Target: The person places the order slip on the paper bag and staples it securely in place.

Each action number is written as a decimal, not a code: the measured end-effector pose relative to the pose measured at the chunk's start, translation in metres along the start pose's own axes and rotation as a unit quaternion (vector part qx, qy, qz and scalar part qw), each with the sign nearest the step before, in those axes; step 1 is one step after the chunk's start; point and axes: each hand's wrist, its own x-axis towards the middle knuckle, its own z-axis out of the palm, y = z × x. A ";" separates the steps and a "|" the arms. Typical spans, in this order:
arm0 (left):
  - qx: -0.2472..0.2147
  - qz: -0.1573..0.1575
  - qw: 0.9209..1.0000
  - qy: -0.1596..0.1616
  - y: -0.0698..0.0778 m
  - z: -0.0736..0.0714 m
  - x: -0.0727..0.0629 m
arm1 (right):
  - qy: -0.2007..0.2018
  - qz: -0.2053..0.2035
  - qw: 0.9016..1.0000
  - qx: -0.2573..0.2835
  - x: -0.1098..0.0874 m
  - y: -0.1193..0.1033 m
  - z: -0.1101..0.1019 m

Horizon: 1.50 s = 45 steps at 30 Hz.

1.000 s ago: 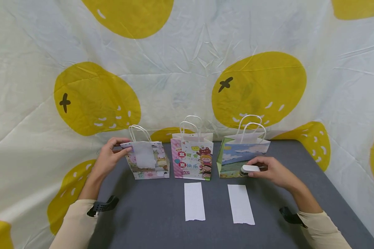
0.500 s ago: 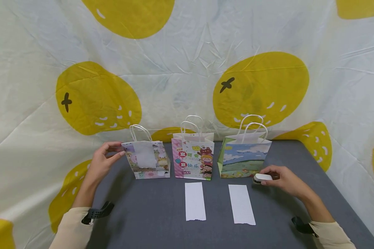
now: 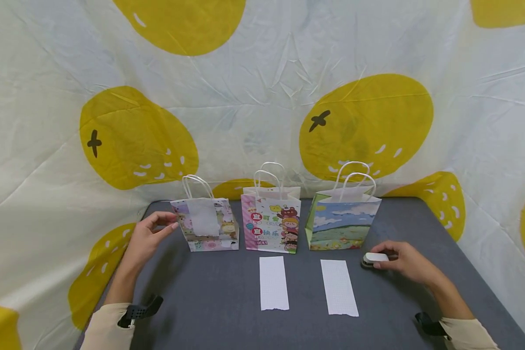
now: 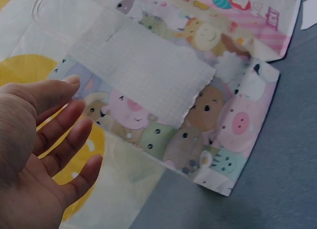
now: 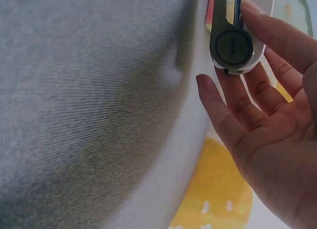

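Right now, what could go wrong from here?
The left grip is so close to the animal-print bag that a stray move might tip it. The stapler-like tool, pinched by the right grip, could slip. The two paper strips, lying unweighted on the table, could get brushed aside.

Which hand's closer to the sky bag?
Right. The right hand is in front and right of the sky bag; the left hand is beside the leftmost bag.

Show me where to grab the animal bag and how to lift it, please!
I'd pinch both handles of the bag together, coming from above: they stand up as loops close together over its top. The left hand is beside its left edge, so above seems freer.
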 end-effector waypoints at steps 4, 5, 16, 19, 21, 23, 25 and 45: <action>-0.005 -0.005 1.000 -0.014 0.000 0.007 -0.006 | -0.001 -0.012 1.000 -0.004 -0.003 0.005 0.002; -0.006 -0.005 1.000 -0.017 0.000 0.009 -0.007 | 0.000 -0.017 1.000 -0.006 -0.003 0.006 0.002; -0.036 -0.011 0.998 -0.046 -0.002 0.031 -0.016 | -0.007 -0.055 0.998 -0.002 -0.005 0.015 0.007; -0.041 -0.007 0.998 -0.052 -0.003 0.037 -0.017 | -0.015 -0.062 0.998 -0.008 -0.005 0.014 0.005; -0.046 -0.006 0.997 -0.054 -0.003 0.041 -0.018 | -0.019 -0.063 0.998 -0.013 -0.005 0.012 0.004; -0.050 -0.007 0.997 -0.055 -0.003 0.044 -0.019 | -0.024 -0.067 0.997 -0.024 -0.005 0.008 0.002; -0.056 -0.011 0.997 -0.060 -0.002 0.047 -0.019 | -0.033 -0.067 0.996 -0.045 -0.006 0.001 -0.001; -0.093 -0.003 0.990 -0.110 0.004 0.085 -0.020 | 0.052 -0.104 0.991 -0.071 0.006 -0.105 0.007</action>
